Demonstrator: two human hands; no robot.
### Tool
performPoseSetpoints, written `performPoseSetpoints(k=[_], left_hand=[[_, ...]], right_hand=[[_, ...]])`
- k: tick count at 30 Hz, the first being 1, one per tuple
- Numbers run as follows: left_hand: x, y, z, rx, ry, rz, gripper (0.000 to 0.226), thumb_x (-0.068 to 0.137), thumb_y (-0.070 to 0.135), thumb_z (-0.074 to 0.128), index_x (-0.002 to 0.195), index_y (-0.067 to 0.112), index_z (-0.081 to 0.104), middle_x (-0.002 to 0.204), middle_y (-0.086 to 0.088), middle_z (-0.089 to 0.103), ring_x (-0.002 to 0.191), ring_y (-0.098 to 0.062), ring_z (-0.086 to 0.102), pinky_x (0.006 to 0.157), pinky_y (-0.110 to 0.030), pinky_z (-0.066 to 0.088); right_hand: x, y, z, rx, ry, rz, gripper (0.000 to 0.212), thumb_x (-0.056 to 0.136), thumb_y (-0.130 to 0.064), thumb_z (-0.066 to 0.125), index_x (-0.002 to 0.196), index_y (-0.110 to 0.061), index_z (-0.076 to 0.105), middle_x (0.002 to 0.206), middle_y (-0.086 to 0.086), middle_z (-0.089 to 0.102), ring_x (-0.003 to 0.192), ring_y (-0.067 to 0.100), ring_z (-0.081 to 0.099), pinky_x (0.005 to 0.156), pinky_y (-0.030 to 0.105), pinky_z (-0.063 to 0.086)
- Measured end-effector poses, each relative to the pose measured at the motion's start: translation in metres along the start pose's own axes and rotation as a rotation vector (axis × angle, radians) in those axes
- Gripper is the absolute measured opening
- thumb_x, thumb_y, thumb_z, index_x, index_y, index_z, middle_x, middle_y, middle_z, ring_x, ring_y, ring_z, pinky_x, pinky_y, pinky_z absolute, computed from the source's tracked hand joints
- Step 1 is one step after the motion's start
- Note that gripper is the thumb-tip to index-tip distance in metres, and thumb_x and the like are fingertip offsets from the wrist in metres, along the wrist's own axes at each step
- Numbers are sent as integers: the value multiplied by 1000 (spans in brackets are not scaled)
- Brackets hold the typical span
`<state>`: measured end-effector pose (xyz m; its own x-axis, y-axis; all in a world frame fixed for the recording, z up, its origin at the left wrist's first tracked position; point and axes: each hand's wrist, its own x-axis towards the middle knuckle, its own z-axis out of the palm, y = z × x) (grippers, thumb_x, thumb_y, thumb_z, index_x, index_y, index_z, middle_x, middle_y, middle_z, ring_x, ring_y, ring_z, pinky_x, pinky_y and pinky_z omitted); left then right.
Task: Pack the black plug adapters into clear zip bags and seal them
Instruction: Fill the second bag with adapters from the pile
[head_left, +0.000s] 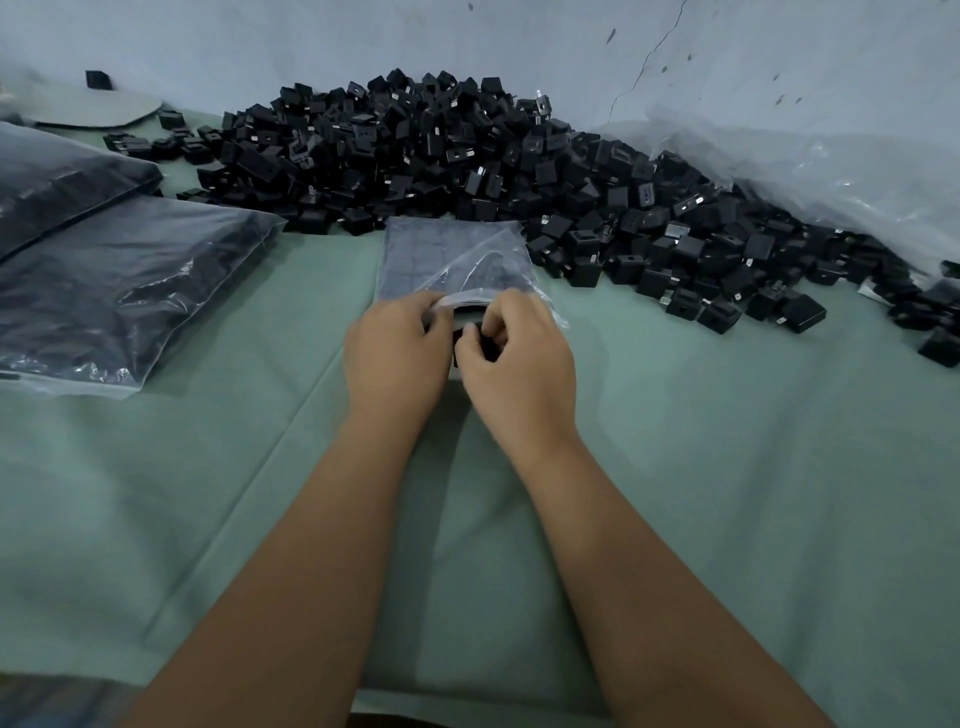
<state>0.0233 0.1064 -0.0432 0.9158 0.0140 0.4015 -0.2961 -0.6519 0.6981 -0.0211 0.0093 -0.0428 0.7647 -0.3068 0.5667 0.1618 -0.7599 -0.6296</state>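
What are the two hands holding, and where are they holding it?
The left hand pinches the open mouth edge of the clear zip bag. The right hand grips a black plug adapter at that opening.

Head-worn camera looks forward and down, close over the green cloth (727, 493).

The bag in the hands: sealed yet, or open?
Open. The bag mouth gapes between left hand and right hand, which pinches a black adapter there.
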Motion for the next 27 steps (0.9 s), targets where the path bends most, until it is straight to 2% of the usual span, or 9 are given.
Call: performPoseSetpoints(k=[2, 5, 8, 10, 15, 19, 21, 24, 27], left_hand=[[1, 0, 1, 1, 6, -17, 26, 93, 24, 47, 93, 12, 70, 77, -8, 67, 79, -30, 59, 74, -48, 48], [0, 0, 0, 5, -6, -16, 24, 93, 20, 48, 95, 14, 71, 78, -8, 68, 81, -30, 59, 75, -47, 48], [-2, 1, -3, 2, -11, 32, 38, 84, 4, 50, 106, 22, 74, 94, -5, 73, 92, -28, 62, 81, -44, 49], [-4, 2, -4, 28, 1, 74, 44, 77, -1, 49, 106, 21, 74, 95, -5, 73, 92, -28, 62, 79, -43, 49], [-3, -2, -3, 96, 2, 103, 38, 72, 2, 53, 101, 17, 73, 93, -5, 71, 93, -29, 59, 76, -37, 45], [0, -5, 0, 163, -5, 120, 35, 77, 5, 58, 105, 20, 71, 99, -1, 70, 99, -25, 58, 82, -35, 41], [1, -7, 2, 237, -11, 98, 33, 81, 13, 61, 109, 28, 68, 108, 6, 67, 109, -22, 52, 88, -33, 33], [0, -6, 3, 253, 7, 73, 31, 84, 19, 61, 111, 32, 66, 116, 8, 65, 116, -21, 46, 89, -33, 26], [0, -6, 3, 284, 6, 68, 30, 84, 20, 60, 111, 32, 64, 117, 8, 64, 117, -21, 44, 89, -33, 25]], right_hand=[[1, 3, 2, -159, -78, 19, 17, 89, -26, 55, 78, -20, 44, 83, -7, 52, 69, 13, 47, 55, 30, 33], [2, 6, 1, -370, -84, 8, 13, 92, -30, 49, 87, -19, 54, 89, -4, 61, 87, 18, 54, 57, 29, 29], [1, 5, -1, -377, -98, 15, 18, 82, -27, 48, 93, -16, 57, 92, -2, 63, 96, 21, 49, 60, 29, 31], [-1, 5, -1, -358, -131, 19, 24, 77, -26, 51, 98, -15, 58, 94, -1, 63, 98, 21, 47, 63, 29, 35], [1, 11, 1, -432, -127, -7, 24, 90, -35, 55, 104, -16, 57, 92, 1, 64, 98, 21, 51, 61, 28, 30], [0, 8, 0, -386, -52, -23, 17, 88, -33, 52, 84, -17, 54, 81, 0, 63, 88, 22, 52, 60, 28, 29], [0, 6, -2, -394, -33, -65, 14, 82, -29, 51, 72, -19, 52, 74, -1, 62, 84, 22, 49, 67, 27, 28], [-1, 6, 0, -488, -90, -111, 19, 81, -30, 50, 76, -19, 64, 80, -6, 66, 92, 19, 48, 84, 28, 26], [-1, 7, 3, -477, -141, -123, 17, 83, -29, 47, 80, -21, 63, 91, -8, 68, 97, 17, 48, 89, 27, 23]])
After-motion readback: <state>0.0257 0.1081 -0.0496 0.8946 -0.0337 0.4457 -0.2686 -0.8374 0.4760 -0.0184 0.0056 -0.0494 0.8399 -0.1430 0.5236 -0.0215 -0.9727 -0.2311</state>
